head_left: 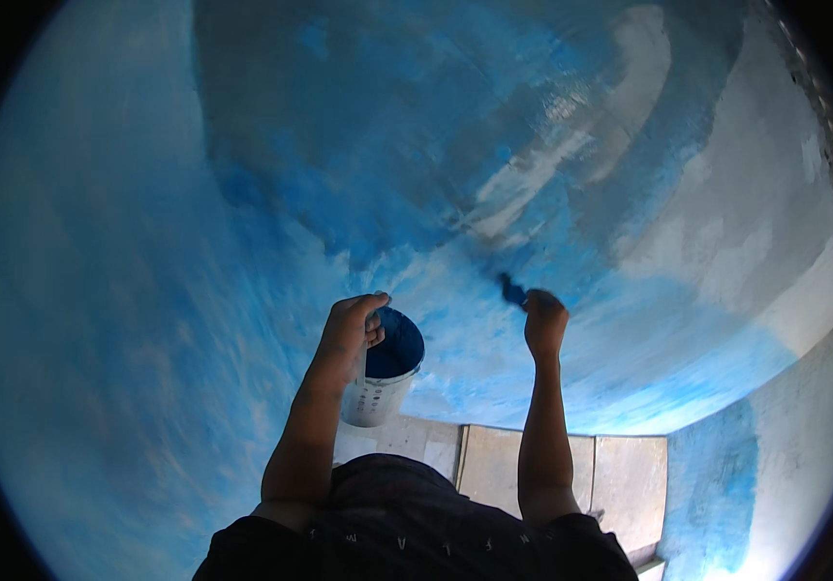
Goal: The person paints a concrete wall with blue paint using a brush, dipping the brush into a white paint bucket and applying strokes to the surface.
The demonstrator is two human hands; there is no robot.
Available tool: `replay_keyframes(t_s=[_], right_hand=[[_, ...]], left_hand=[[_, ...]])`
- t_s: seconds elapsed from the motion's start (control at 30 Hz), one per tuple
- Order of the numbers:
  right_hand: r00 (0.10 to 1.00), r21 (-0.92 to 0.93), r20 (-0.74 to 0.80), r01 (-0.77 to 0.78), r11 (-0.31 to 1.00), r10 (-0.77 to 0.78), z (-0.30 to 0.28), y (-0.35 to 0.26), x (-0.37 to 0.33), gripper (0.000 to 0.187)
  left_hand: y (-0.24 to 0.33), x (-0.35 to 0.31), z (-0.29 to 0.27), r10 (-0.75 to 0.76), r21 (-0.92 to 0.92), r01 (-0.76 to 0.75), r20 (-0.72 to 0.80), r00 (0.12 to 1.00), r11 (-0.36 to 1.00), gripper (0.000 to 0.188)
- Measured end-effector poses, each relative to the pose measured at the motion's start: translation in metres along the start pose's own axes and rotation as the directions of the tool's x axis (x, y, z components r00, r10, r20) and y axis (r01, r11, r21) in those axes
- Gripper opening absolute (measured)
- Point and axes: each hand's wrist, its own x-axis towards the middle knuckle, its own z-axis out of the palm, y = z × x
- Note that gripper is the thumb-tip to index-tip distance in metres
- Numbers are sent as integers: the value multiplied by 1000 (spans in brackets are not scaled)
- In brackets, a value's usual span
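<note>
My left hand (354, 324) grips the rim of a white plastic bucket (378, 399), its fingers curled over the edge. Dark blue paint (395, 351) coats the inside of the bucket. To the right, my right hand (546, 318) is closed round a paintbrush (511, 290), whose dark bristles point up and left toward the wall. Whether the bristles touch the wall I cannot tell. In front of both hands spreads the wall (416, 165), covered in patchy blues, with streaks of pale white and grey.
At the right, unpainted grey patches (755, 184) border the blue, and the wall ends at a rough edge (828, 145). Pale beige panels (630, 479) lie below my right forearm. A second wall part (717, 484), half blue and half grey, stands at lower right.
</note>
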Motion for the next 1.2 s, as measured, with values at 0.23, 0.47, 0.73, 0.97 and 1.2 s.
replay_keyframes(t_s=[0.23, 0.47, 0.73, 0.97, 1.2], right_hand=[[826, 134, -506, 360, 923, -249, -34, -54, 31, 24], [913, 16, -235, 347, 938, -333, 36, -15, -18, 27], [766, 59, -561, 415, 908, -314, -65, -45, 52, 27], [877, 0, -302, 391, 920, -373, 33, 9, -9, 25], [944, 164, -147, 318, 934, -295, 7, -2, 13, 23]], left_hand=[[-1, -6, -3, 53, 24, -52, -51, 997, 998, 26], [1, -13, 9, 110, 0, -110, -98, 989, 994, 24], [-9, -2, 1, 104, 102, -95, -82, 991, 990, 27], [0, -9, 14, 94, 89, -83, -125, 988, 993, 26], [4, -14, 10, 134, 79, -126, -97, 986, 989, 23]])
